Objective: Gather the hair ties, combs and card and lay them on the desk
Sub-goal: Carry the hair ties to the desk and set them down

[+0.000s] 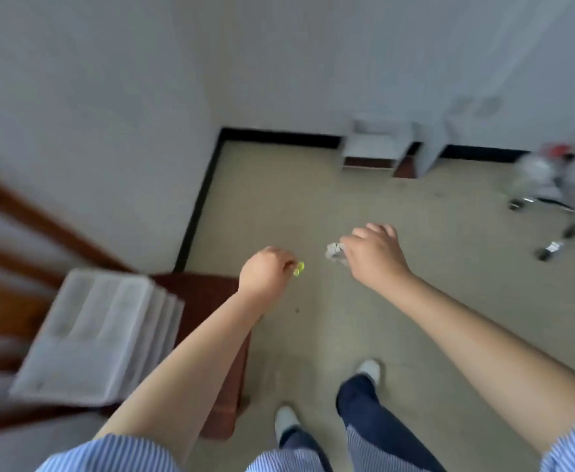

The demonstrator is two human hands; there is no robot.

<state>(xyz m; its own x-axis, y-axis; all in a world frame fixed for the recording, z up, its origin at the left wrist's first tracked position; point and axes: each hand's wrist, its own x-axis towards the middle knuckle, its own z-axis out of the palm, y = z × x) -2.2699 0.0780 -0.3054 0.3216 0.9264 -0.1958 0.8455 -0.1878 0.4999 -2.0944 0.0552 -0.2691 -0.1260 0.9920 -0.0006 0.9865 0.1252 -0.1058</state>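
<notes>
The view is blurred by motion. My left hand (267, 272) is closed around a small yellow-green thing (299, 268), likely a hair tie, which pokes out past my fingers. My right hand (372, 255) grips a pale grey-white item (334, 251) whose kind I cannot make out. Both hands hang in the air over the beige floor (279, 199), a short gap apart. No comb, card or desk surface is plainly recognisable.
A stack of white trays (98, 332) rests on a dark wooden stand (211, 335) at the left, by a wooden frame (24, 212). A small grey cabinet (374, 144) stands against the far wall. A wheeled chair base (551, 206) is at the right. My feet (369, 369) are below.
</notes>
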